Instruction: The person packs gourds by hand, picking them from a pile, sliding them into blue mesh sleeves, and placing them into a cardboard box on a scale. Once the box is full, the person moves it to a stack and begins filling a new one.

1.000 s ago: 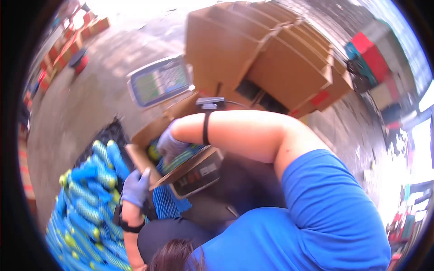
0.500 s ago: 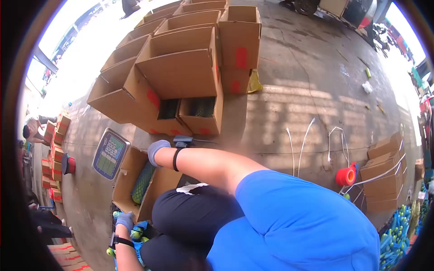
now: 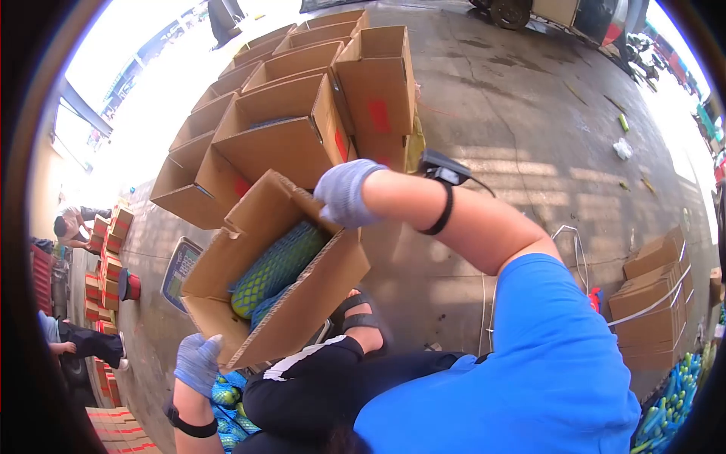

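A brown cardboard box (image 3: 306, 306) hangs tilted between my hands, its open top facing me. Inside lie green produce pieces in blue mesh netting (image 3: 280, 265); their exact kind is hard to make out. My left hand (image 3: 198, 365), in a grey glove, is closed on the box's near left corner, thumb over the rim. My right hand (image 3: 348, 193), gloved too, grips the rim at the opposite end, fingers partly hidden. Beside the box, a digital scale display (image 3: 180, 268) is partly covered by it. More netted produce (image 3: 227, 397) lies below my left hand.
Open cardboard boxes (image 3: 276, 140) stand in stacked rows ahead. Strapped flat cardboard (image 3: 643, 303) is at right, above a heap of netted produce (image 3: 669, 401). Two people (image 3: 72, 227) (image 3: 83, 340) are at far left near stacked boxes (image 3: 106, 280). A red-and-black stool-like object (image 3: 130, 284) stands there.
The box has risen off its spot by the scale and moved forward and right, tilting. My right hand has shifted up and right with it; the left followed slightly.
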The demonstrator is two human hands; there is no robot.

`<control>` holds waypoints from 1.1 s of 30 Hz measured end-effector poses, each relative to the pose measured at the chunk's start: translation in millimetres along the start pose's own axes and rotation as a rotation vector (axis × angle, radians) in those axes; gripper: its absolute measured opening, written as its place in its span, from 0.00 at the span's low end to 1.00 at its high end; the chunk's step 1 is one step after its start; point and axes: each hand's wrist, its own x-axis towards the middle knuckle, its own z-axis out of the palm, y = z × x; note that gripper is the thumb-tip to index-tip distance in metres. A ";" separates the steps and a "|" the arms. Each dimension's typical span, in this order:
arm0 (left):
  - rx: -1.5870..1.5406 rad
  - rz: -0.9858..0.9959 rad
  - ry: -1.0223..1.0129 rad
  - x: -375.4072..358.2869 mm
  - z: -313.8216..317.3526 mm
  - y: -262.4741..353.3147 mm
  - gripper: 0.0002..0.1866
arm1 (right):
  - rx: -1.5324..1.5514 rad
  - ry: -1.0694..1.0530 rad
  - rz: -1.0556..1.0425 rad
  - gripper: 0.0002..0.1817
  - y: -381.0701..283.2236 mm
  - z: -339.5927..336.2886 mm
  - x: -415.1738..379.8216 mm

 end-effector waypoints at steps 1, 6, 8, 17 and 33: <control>0.005 0.019 -0.073 3.6 10.8 -2.6 0.13 | -0.030 -0.003 0.034 0.18 14.3 -7.4 -12.1; 0.442 0.438 -0.287 38.4 109.3 -1.1 0.04 | -0.297 -0.128 0.057 0.18 96.6 -6.1 -14.1; 0.816 0.745 -0.371 75.4 147.7 -25.2 0.09 | -0.277 -0.220 0.166 0.18 117.6 -0.1 -2.3; 0.607 0.084 -0.536 153.4 289.6 -10.2 0.19 | -0.511 -0.182 0.387 0.12 186.5 14.3 67.7; -0.012 0.499 -0.222 162.0 124.5 8.7 0.19 | 0.989 0.696 0.876 0.35 176.1 269.0 68.5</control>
